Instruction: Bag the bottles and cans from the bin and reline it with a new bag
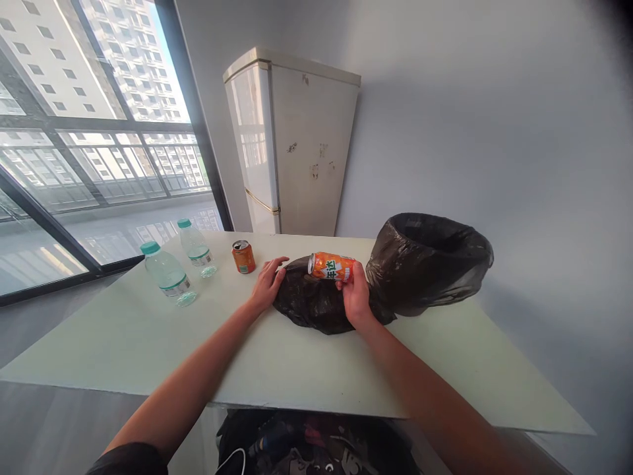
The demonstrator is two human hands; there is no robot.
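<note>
My right hand (357, 295) is wrapped round the base end of an orange soda can (330, 266). The can lies sideways in the air, its top pointing left, above a crumpled black plastic bag (316, 307) on the table. My left hand (268, 285) rests at the left edge of that bag, fingers stretched out and apart. Left of it a second orange soda can (243, 258) stands upright, its top seemingly opened. To the right stands a bin lined with a black bag (425, 270), its mouth facing up; its inside is mostly dark.
Two clear plastic bottles with green caps, a nearer bottle (168, 274) and a farther bottle (196, 249), stand at the table's left. The pale table (232, 369) has its front edge close to my body. Behind it are a white fridge (311, 145) and a grey wall.
</note>
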